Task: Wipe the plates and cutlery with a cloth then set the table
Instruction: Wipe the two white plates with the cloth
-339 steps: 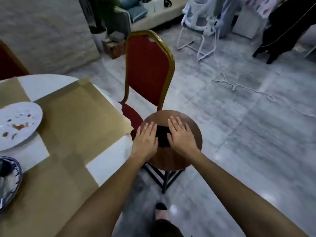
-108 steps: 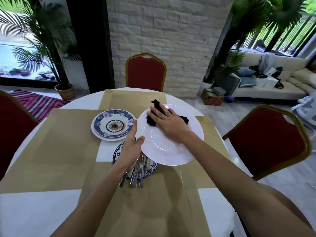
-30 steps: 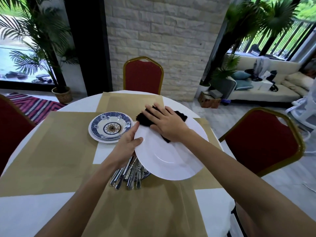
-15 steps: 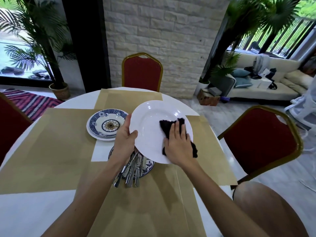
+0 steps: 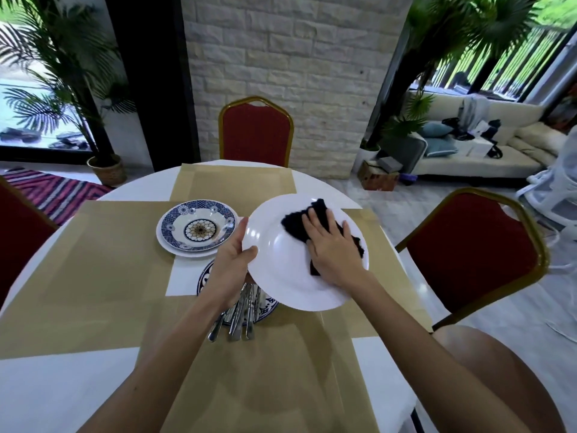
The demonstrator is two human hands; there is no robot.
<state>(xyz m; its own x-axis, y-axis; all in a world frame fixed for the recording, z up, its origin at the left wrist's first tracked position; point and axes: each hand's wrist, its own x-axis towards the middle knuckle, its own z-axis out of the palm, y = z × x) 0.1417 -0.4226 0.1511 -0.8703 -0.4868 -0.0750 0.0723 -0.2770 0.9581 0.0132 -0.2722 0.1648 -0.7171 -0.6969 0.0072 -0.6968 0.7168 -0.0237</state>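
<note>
My left hand (image 5: 232, 268) grips the left rim of a white plate (image 5: 281, 270), held tilted above the table. My right hand (image 5: 332, 250) lies flat on the plate's right side and presses a black cloth (image 5: 304, 225) against it. Under the raised plate, a blue patterned plate (image 5: 268, 303) carries several pieces of metal cutlery (image 5: 239, 318), handles pointing toward me; most of it is hidden. A blue patterned bowl (image 5: 199, 228) sits on a white plate (image 5: 187, 252) further back on the left.
The round white table (image 5: 46, 392) is covered with tan placemats (image 5: 103, 267). Red chairs with gold frames stand at the far side (image 5: 256, 132), at the right (image 5: 474, 254) and at the left edge (image 5: 18, 232). A wooden stool (image 5: 499, 379) is near my right arm.
My right hand has slid the black cloth from the plate's lower middle up toward its upper right. The left hand keeps its grip on the rim, and the plate has tipped a little flatter.
</note>
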